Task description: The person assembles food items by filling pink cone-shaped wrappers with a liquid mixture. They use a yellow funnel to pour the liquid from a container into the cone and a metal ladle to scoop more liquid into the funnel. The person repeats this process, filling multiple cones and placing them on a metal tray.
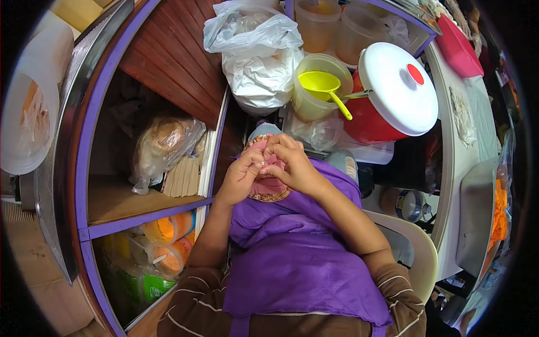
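Note:
My left hand (245,173) and my right hand (291,163) meet over my lap, fingers curled and fingertips pinched close together. A tiny pale spot shows at the fingertips, too small to name. Just under and behind the hands is a pink cloth (273,186) with a brown patterned border. Whether the fingers grip part of this cloth is hidden by the hands. It lies over my purple apron (303,264).
At left, a purple-framed cabinet (84,168) holds a plastic-wrapped bundle (163,140) and orange-filled containers (168,255). Ahead stand a white plastic bag (258,73), a tub (307,106) with a lime-green strainer (319,82), and a red cooler (365,115) with a white lid. A pale chair (418,241) is at right.

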`<state>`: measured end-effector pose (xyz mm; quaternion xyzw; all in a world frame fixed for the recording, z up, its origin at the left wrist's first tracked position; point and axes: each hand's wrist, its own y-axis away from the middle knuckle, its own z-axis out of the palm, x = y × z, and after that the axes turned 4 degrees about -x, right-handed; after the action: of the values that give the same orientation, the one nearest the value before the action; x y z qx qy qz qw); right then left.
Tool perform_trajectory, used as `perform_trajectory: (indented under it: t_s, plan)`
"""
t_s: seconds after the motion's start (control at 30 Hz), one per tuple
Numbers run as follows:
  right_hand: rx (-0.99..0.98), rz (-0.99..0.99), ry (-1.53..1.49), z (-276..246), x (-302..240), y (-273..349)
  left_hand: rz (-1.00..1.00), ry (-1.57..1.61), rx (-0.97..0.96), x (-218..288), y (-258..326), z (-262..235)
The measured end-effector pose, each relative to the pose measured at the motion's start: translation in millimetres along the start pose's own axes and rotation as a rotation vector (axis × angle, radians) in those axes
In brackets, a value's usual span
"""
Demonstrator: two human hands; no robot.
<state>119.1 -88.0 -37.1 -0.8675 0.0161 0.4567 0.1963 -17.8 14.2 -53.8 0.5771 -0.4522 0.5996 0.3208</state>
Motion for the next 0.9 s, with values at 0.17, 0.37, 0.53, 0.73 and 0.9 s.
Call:
perform_trajectory:
  t_s: [0.17,0.37,0.53,0.73,0.9]
  plan:
    - [-0.029,0.051,0.01,-9.2,-10.4,2.7,-0.008,0.086,0.071,14.8,-1.4,21.1]
    - [-0.065,0.128,0.135,-11.9,-12.2,10.3,-0.171,0.148,0.06,4.5,-0.7,14.5]
    - [-0.103,0.116,0.416,-15.1,-21.3,12.1,-0.032,-0.081,0.175,0.2,-3.0,17.1]
    - [0.123,-0.05,0.579,-7.8,-27.6,13.4,-0.105,0.116,0.358,-3.2,-9.3,34.9]
    - [0.221,-0.205,0.788,-1.9,-21.0,18.4,-0.033,-0.031,0.363,-12.7,-10.1,33.0]
